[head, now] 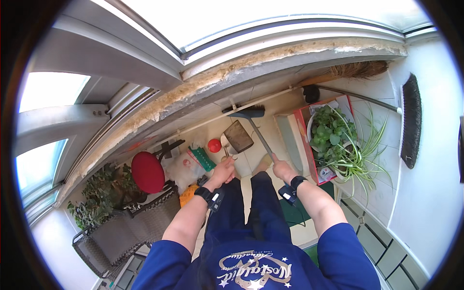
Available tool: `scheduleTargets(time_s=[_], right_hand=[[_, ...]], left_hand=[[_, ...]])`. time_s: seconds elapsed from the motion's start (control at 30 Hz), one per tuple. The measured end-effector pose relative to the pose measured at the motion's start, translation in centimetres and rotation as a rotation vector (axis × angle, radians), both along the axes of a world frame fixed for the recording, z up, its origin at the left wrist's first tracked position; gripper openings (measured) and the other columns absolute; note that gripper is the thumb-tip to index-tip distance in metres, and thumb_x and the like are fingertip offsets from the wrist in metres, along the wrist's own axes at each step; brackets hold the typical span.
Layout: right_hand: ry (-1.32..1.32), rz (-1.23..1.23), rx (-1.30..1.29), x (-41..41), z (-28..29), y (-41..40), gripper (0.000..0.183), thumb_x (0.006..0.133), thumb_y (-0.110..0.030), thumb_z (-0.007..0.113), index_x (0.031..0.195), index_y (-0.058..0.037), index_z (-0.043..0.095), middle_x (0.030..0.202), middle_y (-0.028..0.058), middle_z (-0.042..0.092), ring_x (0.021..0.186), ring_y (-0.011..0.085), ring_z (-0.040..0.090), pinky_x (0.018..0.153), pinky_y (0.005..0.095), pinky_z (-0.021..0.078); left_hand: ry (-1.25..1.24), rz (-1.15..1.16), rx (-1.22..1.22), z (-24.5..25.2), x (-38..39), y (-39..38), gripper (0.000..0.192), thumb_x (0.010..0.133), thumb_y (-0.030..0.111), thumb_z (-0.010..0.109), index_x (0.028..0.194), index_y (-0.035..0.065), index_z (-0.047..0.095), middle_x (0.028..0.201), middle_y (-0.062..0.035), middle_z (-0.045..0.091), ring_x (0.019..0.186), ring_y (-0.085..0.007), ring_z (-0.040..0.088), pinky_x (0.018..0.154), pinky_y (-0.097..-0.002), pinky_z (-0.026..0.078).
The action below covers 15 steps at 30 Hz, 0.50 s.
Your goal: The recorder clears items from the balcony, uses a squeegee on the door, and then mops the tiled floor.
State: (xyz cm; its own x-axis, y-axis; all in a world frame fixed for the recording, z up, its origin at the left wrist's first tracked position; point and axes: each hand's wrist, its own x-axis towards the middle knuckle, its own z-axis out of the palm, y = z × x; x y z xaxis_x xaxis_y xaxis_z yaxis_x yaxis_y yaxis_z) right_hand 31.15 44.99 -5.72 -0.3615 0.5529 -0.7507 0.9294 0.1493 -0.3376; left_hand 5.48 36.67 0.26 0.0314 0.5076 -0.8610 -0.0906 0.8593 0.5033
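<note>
My right hand (284, 169) grips the grey handle of a broom (259, 134). The broom's dark bristle head lies on the tiled floor against the base of the wall, beneath a white pipe. My left hand (223, 171) is closed around the handle of a dustpan (237, 137), which has a metal-coloured pan and dark stains inside. The pan is on or just above the floor, left of the broom's handle; its exact height is unclear. A red ball-like object (214, 145) is beside the dustpan's left edge.
A red box (307, 148) holding potted plants stands at the right. White plastic bags (185, 168), a red round seat (147, 172) and a woven chair (127, 232) are at the left. A straw broom (357, 70) lies along the wall; a black brush head (411, 121) is far right.
</note>
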Motion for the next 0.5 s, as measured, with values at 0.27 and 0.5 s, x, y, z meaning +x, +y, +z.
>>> scheduleTargets(time_s=[0.27,0.5], right_hand=[[0.045,-0.110,-0.210,1.3,5.1,-2.5,0.062,0.079,-0.009,0.040,0.137,-0.0128,0.017,0.090,0.0297,0.057,0.085,0.0398,0.057,0.078,0.0436,0.0438],[-0.094,-0.264,-0.296,1.4,0.8,3.5,0.066,0.077,-0.004,0.037,0.138,-0.0126,0.013,0.083,0.0242,0.060,0.056,0.0289,0.060,0.053,0.0361,0.0485]], left_hand=[[0.030,0.025,-0.016,0.4,-0.1,-0.4,0.048,0.083,0.011,0.039,0.131,0.0081,0.032,0.057,-0.0051,0.049,0.038,-0.0102,0.041,0.034,-0.0236,0.031],[0.002,0.043,-0.032,0.8,1.0,0.5,0.049,0.085,0.013,0.039,0.134,0.0078,0.030,0.056,-0.0046,0.048,0.037,-0.0080,0.037,0.034,-0.0223,0.028]])
